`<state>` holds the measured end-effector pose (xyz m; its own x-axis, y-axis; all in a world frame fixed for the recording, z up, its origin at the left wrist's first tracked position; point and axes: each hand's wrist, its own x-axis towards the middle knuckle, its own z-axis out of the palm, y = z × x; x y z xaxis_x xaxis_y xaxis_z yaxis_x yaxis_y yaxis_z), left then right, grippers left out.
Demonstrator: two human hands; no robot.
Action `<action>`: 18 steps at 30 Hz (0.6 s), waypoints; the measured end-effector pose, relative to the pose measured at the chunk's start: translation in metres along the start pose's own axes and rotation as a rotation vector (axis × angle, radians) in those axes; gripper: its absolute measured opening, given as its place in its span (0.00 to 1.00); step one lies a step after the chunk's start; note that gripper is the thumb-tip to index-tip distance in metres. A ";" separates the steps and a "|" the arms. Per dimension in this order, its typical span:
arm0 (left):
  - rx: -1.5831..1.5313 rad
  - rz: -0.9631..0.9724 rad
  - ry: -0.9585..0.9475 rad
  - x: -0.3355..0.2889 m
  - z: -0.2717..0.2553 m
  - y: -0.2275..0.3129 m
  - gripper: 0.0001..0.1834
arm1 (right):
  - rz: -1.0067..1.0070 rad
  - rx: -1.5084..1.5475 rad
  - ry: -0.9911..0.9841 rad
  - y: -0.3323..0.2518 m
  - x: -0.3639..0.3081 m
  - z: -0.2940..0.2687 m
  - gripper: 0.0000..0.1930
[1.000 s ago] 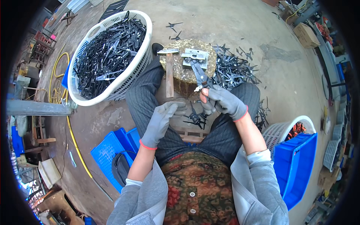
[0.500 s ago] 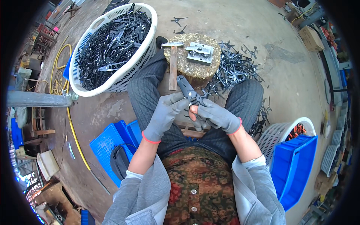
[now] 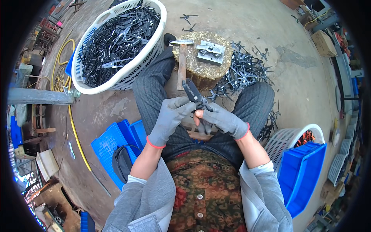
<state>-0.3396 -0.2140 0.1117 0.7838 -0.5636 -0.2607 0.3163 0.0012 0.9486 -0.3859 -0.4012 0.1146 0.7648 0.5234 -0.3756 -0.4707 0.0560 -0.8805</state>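
Observation:
My left hand (image 3: 170, 116), in a grey glove with a red cuff, pinches a dark wire stripper (image 3: 192, 92) at its pivot and handles. Its broad notched jaws point up and away from me. My right hand (image 3: 223, 120) grips the lower handle side, with a bare fingertip poking out of its glove. The handles are mostly hidden by my fingers. Just beyond stands a round wood block (image 3: 201, 71) carrying a metal fixture (image 3: 210, 53) and a hammer (image 3: 182, 58), whose wooden handle sticks out over the near edge.
A big white basket (image 3: 164, 23) full of dark tools stands at the far left. More dark tools (image 3: 247, 69) lie heaped on the floor right of the block. Blue crates (image 3: 110, 149) are at my left, a blue bin (image 3: 305, 174) and white basket (image 3: 274, 145) at my right. A yellow hose (image 3: 75, 129) crosses the floor.
The view has shifted slightly, so the block and baskets sit a little differently in the picture. Both hands keep hold of the wire stripper, almost in the same place.

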 end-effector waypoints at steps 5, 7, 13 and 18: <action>-0.069 -0.145 -0.067 0.000 -0.004 0.002 0.12 | -0.147 0.003 0.002 0.011 0.002 0.002 0.18; 0.004 -0.124 -0.068 0.002 -0.005 0.002 0.12 | -0.180 0.050 0.035 0.014 0.000 0.000 0.18; 0.660 0.502 0.043 0.078 -0.025 0.012 0.28 | -0.274 0.452 0.342 0.015 -0.014 -0.025 0.17; 1.411 0.793 0.035 0.188 -0.028 0.016 0.40 | -0.275 0.540 0.351 0.014 -0.027 -0.055 0.17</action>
<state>-0.1719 -0.2967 0.0724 0.5197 -0.7726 0.3647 -0.8543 -0.4635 0.2353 -0.3890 -0.4611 0.0963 0.9416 0.1289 -0.3110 -0.3226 0.6096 -0.7241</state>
